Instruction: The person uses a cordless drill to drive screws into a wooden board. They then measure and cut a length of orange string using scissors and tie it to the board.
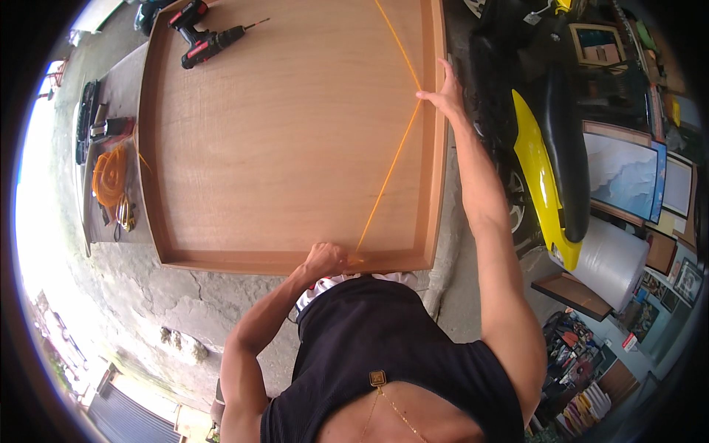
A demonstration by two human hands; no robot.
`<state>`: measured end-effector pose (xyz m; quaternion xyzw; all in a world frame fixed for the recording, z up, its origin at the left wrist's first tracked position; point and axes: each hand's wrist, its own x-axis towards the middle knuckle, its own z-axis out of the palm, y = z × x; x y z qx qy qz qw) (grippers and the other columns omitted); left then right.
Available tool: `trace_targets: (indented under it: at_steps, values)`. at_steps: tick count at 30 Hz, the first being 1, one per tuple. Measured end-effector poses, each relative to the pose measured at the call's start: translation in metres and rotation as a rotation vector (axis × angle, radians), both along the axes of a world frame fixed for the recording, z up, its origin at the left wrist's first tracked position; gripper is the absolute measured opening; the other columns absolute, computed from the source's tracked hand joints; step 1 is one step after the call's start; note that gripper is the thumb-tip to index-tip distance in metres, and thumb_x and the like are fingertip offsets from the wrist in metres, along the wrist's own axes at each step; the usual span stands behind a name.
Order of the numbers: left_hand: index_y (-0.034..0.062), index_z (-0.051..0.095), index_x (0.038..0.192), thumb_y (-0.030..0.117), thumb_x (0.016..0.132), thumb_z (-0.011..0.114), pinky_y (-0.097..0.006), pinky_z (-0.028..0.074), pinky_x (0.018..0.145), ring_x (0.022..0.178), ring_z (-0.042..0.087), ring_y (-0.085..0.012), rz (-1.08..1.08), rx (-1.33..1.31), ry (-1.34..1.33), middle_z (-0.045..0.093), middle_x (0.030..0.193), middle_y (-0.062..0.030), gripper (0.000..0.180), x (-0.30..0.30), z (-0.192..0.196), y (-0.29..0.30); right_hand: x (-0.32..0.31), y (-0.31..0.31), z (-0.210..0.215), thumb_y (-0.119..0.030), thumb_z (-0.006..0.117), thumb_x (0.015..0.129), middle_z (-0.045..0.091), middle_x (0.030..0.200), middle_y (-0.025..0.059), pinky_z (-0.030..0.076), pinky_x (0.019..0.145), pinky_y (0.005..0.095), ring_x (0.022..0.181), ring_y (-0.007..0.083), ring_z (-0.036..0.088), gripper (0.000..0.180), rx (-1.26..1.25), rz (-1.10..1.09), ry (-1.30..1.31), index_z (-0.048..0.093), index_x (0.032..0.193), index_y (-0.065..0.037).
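Observation:
A large shallow wooden tray [281,148] with raised walls lies before me. An orange cord [391,160] runs across its right part, bending at the right wall. My right hand [445,94] is at that wall with thumb and fingers spread; the thumb touches the cord at its bend, and the fingers lie along the rim. My left hand [326,258] is closed at the near wall, just left of the cord's lower end. What its fingers hold, if anything, is hidden. A red and black cordless drill [210,46] with a bit fitted rests in the tray's far left corner.
Left of the tray, a coil of orange cord [109,176] and dark tools [90,118] sit on a grey surface. To the right are a yellow and black motorbike [543,170], a clear plastic-wrapped roll [605,262] and several framed pictures [624,177].

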<state>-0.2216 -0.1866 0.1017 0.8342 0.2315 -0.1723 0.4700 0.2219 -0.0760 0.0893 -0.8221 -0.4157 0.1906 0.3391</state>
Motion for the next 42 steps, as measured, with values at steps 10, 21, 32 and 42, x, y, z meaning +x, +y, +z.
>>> trace_targets:
  at_steps: [10,21,32,42]
  values:
    - [0.0102,0.067,0.067,0.018,0.066,0.063,-0.044,0.048,0.054,0.063,0.063,-0.0338,-0.138,0.045,0.274,0.064,0.066,-0.0128,0.009,0.027,0.014,0.008,0.001,0.000,-0.003,-0.009,0.083,0.056,0.047,0.134,0.0143,0.037,0.104,0.0407,0.125,0.0336,0.043,0.090,0.007,-0.008,0.046,0.039,0.134,-0.017]
    - [0.0090,0.064,0.067,0.021,0.068,0.063,-0.046,0.048,0.055,0.064,0.063,-0.0352,-0.090,0.037,0.204,0.063,0.063,-0.0138,0.012,0.011,-0.006,-0.002,0.003,-0.001,-0.008,-0.009,0.082,0.055,0.053,0.129,0.0139,0.041,0.101,0.0386,0.122,0.0316,0.048,0.086,0.023,-0.024,0.011,0.044,0.132,-0.017]
    - [0.0025,0.068,0.071,0.020,0.068,0.066,-0.044,0.052,0.062,0.071,0.066,-0.0347,-0.183,0.079,0.294,0.066,0.073,-0.0189,0.018,0.034,0.019,-0.002,0.003,-0.001,0.002,-0.009,0.083,0.050,0.054,0.128,0.0127,0.043,0.098,0.0384,0.120,0.0307,0.050,0.088,-0.012,-0.026,0.025,0.046,0.130,-0.016]
    - [0.0035,0.070,0.077,0.018,0.068,0.070,-0.041,0.053,0.066,0.077,0.067,-0.0315,-0.235,0.096,0.348,0.067,0.078,-0.0170,0.017,0.042,0.018,-0.010,0.002,0.001,-0.002,-0.009,0.081,0.051,0.055,0.125,0.0140,0.046,0.094,0.0404,0.116,0.0337,0.052,0.086,0.019,-0.005,-0.066,0.045,0.129,-0.017]
